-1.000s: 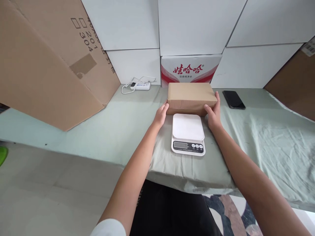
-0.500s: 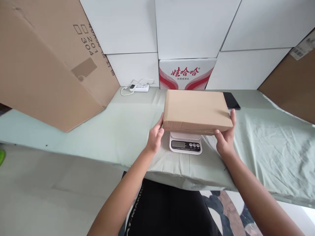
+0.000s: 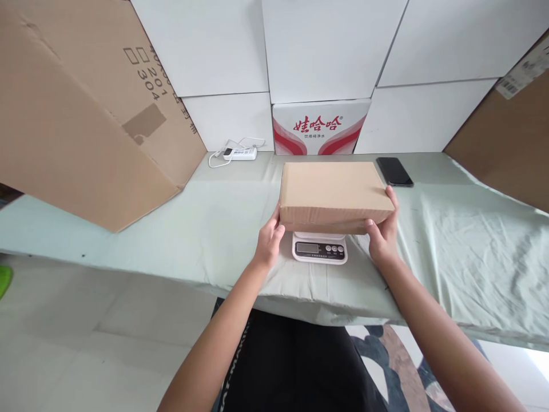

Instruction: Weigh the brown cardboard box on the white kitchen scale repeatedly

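Note:
A flat brown cardboard box (image 3: pixel 334 186) is held between my two hands, over a white kitchen scale (image 3: pixel 319 250). My left hand (image 3: pixel 270 237) grips its left end, thumb at the near corner. On the right end, my right hand (image 3: pixel 383 229) has its thumb against the front face and its fingers up along the side. The scale's front panel, with a small display and several round buttons, sticks out below the box; its weighing platform is mostly hidden. Whether the box rests on the platform or hovers just above it, I cannot tell.
A black phone (image 3: pixel 394 171) lies behind the box at right. A white adapter with a cable (image 3: pixel 240 153) is at the back left. Large cartons stand left (image 3: pixel 86 114) and right (image 3: pixel 514 126). A red-and-white carton (image 3: pixel 319 129) stands at the back of the cloth-covered table (image 3: pixel 206 229).
The box has levelled out and shifted slightly nearer, with both hands still on it. More of the phone now shows behind it. The camera view has shifted a little.

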Motion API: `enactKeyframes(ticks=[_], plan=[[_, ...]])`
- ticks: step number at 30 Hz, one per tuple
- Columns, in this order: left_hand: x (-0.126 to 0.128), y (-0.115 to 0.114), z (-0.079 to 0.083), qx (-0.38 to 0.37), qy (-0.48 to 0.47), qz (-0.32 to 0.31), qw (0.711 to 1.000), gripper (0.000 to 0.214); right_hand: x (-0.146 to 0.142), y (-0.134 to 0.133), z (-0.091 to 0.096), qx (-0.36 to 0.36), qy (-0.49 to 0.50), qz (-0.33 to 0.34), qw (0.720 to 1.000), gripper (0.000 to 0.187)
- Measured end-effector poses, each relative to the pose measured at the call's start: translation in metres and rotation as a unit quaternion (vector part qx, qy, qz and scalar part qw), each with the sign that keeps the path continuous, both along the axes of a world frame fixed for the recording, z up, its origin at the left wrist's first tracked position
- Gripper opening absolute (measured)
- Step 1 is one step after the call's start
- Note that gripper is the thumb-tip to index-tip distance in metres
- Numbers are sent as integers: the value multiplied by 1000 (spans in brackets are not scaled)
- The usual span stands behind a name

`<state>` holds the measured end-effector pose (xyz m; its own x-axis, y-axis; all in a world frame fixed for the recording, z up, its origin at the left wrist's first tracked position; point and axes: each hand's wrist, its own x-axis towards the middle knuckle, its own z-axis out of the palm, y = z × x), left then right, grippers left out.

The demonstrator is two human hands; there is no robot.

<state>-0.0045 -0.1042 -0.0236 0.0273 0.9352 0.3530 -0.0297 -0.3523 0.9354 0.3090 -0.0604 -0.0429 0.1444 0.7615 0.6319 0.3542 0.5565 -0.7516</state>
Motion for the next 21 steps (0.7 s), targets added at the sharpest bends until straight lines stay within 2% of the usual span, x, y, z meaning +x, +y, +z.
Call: enactKeyframes(ticks=[6,9,13,21], plan=[[-1,2,-5,-3,-3,11,1000,87,-2,-1,4,4,-3,-25,1000,105],[-5,4,-12,2,-24,60,998,94,-3,0,10,32,68,-64,995,100],[-10,6,-17,0,-47,101,994,89,0,4,15,37,152,-95,983,88],[-9,6,-14,-4,-63,104,993,88,-6,1,16,5,148,-96,984,81]])
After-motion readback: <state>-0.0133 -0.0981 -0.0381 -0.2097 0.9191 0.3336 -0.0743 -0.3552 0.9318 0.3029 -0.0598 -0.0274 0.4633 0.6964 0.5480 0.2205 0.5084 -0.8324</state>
